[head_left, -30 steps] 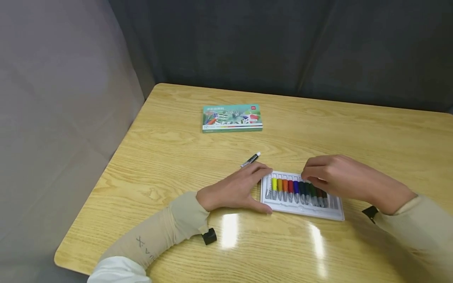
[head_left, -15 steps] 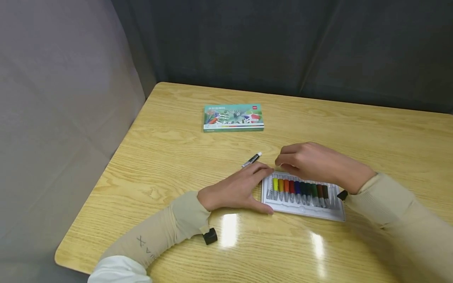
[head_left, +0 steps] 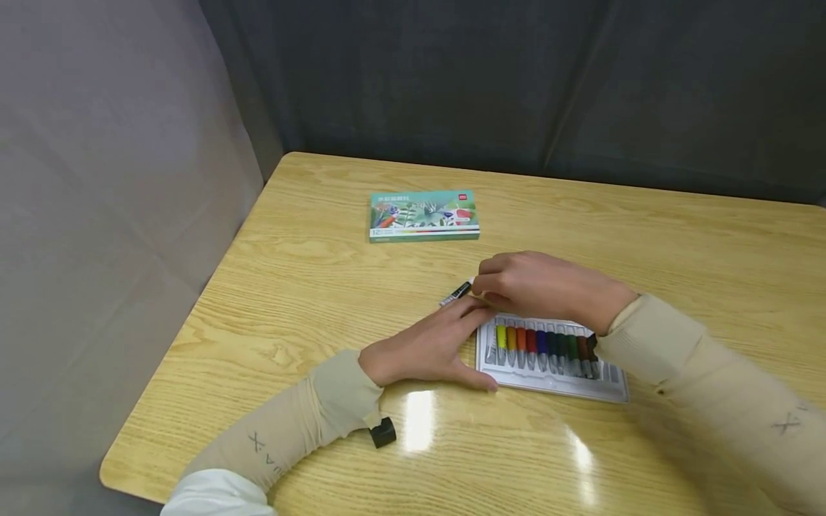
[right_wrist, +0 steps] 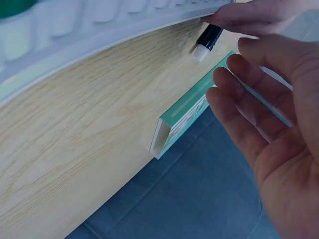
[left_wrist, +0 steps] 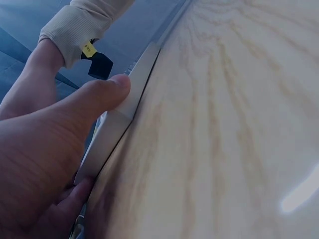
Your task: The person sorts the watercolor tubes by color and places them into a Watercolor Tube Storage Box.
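Observation:
A white plastic tray (head_left: 548, 387) lies on the table, holding a row of paint tubes (head_left: 531, 342) with coloured bands from yellow through red and blue to green and brown. My left hand (head_left: 429, 351) grips its left end, thumb at the near corner and fingers at the far one. Just beyond those fingers lies a loose black-and-white paint tube (head_left: 457, 292) with a white cap. Over the tray's far left corner is my right hand (head_left: 548, 283), its fingers close to that cap. In the right wrist view, this hand's fingers are loosely bent, apart from the tube, with nothing between them.
A green illustrated paint box (head_left: 424, 215) lies farther back on the wooden table (head_left: 310, 287). Dark curtain (head_left: 413, 79) hangs behind the far edge, and grey cloth (head_left: 129, 179) runs along the left side.
My right hand has moved left from above the tray's tubes, past its far edge, to the loose tube's cap. My left hand and the tray have stayed put.

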Demonstrator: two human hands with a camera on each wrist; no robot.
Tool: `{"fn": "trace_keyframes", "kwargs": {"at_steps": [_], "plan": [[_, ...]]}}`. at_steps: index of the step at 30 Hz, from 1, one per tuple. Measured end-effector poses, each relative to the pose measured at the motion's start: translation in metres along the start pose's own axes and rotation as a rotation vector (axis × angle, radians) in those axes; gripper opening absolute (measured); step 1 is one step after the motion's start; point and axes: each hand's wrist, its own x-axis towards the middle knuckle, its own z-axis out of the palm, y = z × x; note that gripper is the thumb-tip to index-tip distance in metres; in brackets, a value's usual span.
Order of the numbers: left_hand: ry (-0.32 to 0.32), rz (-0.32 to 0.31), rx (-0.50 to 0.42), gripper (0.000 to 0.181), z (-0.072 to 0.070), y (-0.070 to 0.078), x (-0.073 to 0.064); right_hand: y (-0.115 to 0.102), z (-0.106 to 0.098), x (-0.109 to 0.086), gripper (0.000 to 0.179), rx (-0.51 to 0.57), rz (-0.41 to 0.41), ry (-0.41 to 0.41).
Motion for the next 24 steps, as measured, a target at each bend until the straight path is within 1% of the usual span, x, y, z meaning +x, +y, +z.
{"fn": "trace_keyframes", "kwargs": {"at_steps": [4, 8, 16, 20, 24], "plan": [[0.010, 0.016, 0.015, 0.109, 0.000, 0.000, 0.000, -0.002, 0.002, 0.012, 0.009, -0.037, -0.048, -0.015], [0.015, 0.033, 0.022, 0.110, 0.001, -0.001, 0.000, -0.002, 0.005, 0.021, 0.013, -0.047, -0.051, -0.030], [0.004, 0.033, 0.026, 0.111, 0.000, 0.000, 0.001, 0.000, 0.009, 0.030, 0.018, -0.016, -0.068, -0.030], [-0.008, 0.020, 0.032, 0.110, 0.000, 0.000, 0.001, 0.003, 0.010, 0.034, 0.020, 0.008, -0.071, -0.055], [-0.017, 0.011, 0.035, 0.109, 0.000, 0.000, 0.000, 0.005, 0.012, 0.037, 0.016, 0.029, -0.062, -0.085]]}}
